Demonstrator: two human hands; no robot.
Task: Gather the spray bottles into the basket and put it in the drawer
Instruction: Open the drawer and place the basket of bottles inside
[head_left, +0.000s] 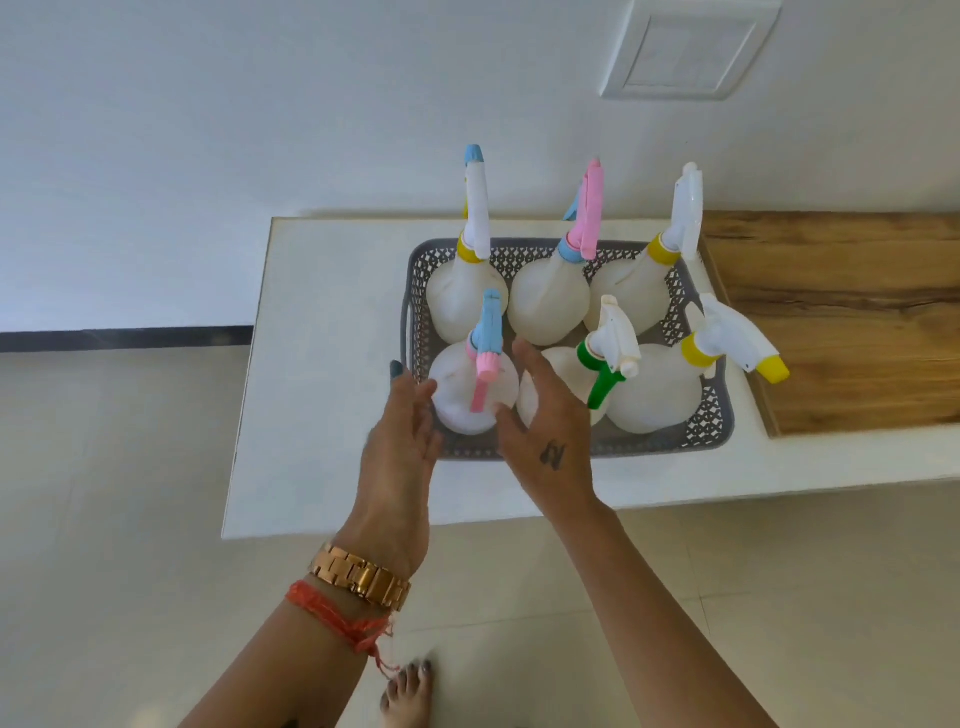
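A grey perforated basket (719, 415) stands on the white counter (322, 364) and holds several white spray bottles, all upright. The near-left bottle (457, 384) has a blue head and pink trigger. Beside it stands one with a green collar and trigger (605, 371), then one with a yellow collar and nozzle (654, 389). My left hand (402, 431) hovers at the basket's near-left corner, fingers apart. My right hand (545, 415) is spread over the basket's front edge, between the blue-pink bottle and the green one. Neither hand holds anything.
A wooden board surface (841, 322) adjoins the counter on the right. A white wall rises behind, with a square white vent panel (685, 47) high up. Tiled floor lies below, and a bare foot (408, 696) shows at the bottom.
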